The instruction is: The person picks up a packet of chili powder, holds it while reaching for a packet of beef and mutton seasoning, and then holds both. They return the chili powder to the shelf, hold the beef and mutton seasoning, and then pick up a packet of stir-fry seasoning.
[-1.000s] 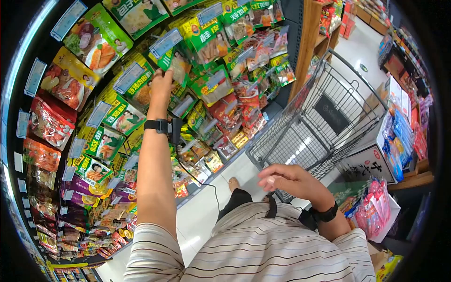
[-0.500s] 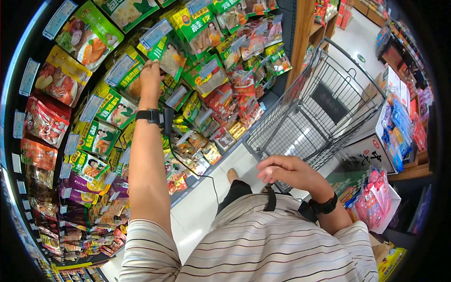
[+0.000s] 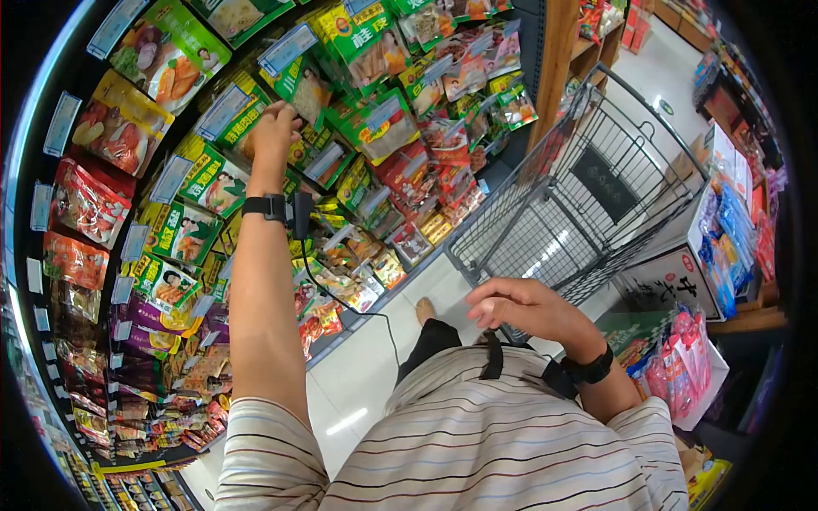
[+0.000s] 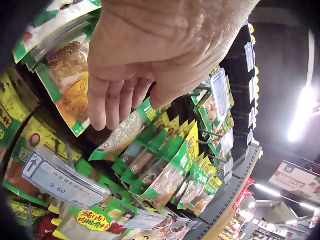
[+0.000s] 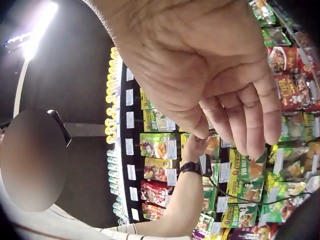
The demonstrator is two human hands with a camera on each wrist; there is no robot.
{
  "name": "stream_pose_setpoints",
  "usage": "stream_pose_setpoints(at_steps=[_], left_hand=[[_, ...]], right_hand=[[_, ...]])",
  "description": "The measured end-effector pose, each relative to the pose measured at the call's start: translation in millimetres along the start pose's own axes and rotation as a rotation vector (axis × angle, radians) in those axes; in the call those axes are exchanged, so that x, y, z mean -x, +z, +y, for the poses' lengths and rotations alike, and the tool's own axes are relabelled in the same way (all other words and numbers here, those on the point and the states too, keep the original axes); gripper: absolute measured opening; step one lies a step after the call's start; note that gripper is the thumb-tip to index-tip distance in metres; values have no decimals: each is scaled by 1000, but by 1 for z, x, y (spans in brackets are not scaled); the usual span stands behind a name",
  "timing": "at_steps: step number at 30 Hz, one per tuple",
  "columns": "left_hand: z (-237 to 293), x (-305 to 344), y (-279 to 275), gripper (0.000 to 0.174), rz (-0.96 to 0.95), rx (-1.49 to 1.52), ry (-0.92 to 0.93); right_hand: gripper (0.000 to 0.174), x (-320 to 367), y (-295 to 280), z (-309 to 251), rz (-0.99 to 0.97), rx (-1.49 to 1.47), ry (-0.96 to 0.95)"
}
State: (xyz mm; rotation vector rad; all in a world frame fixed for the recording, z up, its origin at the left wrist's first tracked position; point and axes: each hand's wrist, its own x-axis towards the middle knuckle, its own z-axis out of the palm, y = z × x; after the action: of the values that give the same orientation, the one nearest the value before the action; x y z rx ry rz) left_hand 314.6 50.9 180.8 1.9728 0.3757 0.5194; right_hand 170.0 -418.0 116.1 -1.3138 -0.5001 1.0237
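My left hand (image 3: 273, 134) is raised among hanging seasoning packets, its fingers loosely bent with nothing visible between them. Just beyond its fingertips hangs a green packet (image 3: 302, 89) with a clear window. A yellow-and-green packet (image 3: 234, 115) hangs beside the hand on the left. In the left wrist view, the fingers point down in front of a packet of brown grains (image 4: 70, 82), next to a row of green packets (image 4: 165, 165). My right hand (image 3: 532, 311) hovers in front of my waist, fingers relaxed and holding nothing; its palm (image 5: 215, 75) fills the right wrist view's top.
A wire shopping cart (image 3: 602, 183) stands ahead on the right. Beside it are a white box with black characters (image 3: 673, 285) and pink packages (image 3: 682, 366). Price tags (image 3: 287, 49) stick out from the shelf hooks. A cable (image 3: 349, 307) hangs from my left wrist.
My left hand has drawn back slightly from the green packet, and its fingers have loosened from a tighter curl. The right hand has stayed nearly still.
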Motion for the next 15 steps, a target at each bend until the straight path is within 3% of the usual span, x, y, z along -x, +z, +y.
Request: stream_pose_setpoints(at_steps=[6, 15], left_hand=[[-6, 17, -4, 55, 30, -22, 20], [-7, 103, 9, 55, 137, -86, 81]], right_hand=[[31, 3, -6, 2, 1, 11, 21], [32, -6, -9, 3, -6, 45, 79]])
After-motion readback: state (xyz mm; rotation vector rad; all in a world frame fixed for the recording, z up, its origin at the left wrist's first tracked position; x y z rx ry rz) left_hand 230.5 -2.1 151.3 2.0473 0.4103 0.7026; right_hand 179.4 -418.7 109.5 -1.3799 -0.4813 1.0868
